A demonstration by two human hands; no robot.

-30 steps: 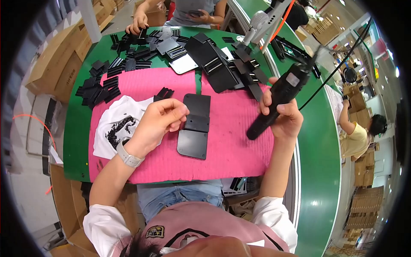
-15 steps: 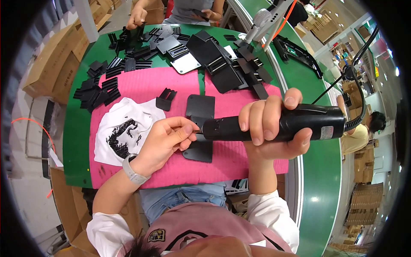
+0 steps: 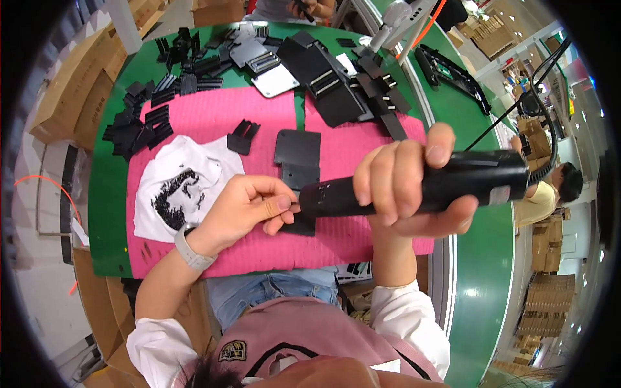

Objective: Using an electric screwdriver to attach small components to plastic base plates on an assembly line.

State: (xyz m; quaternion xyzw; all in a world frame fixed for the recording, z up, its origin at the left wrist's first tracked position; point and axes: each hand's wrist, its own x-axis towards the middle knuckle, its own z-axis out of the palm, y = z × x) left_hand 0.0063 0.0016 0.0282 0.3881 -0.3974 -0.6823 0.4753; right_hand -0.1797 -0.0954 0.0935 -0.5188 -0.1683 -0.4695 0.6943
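Note:
My right hand point(image 3: 404, 181) is wrapped around a black corded electric screwdriver point(image 3: 462, 184), held nearly level with its tip toward the left. At that tip, my left hand point(image 3: 262, 204) has thumb and fingers pinched together; whatever is between them is too small to make out. Below the tip, a black flat part with rounded corners point(image 3: 299, 147) lies on the pink mat point(image 3: 259, 252), partly hidden by the tool and fingers. Left of my left hand, a white cloth point(image 3: 152, 194) carries a heap of small black pieces like screws point(image 3: 169, 210). A small black ribbed bracket point(image 3: 242, 137) lies beyond it.
Black ribbed brackets point(image 3: 139, 132) are piled at the far left of the green table point(image 3: 107, 239). Larger black plates point(image 3: 301, 58) are stacked at the far right. A white stand point(image 3: 391, 26) rises behind them. The screwdriver's cable point(image 3: 550, 152) runs up at the right.
The whole view has shifted slightly, so the mat and parts sit higher and farther left. Both hands keep together at the screwdriver tip. A co-worker's hand at the far-left pile is gone from view.

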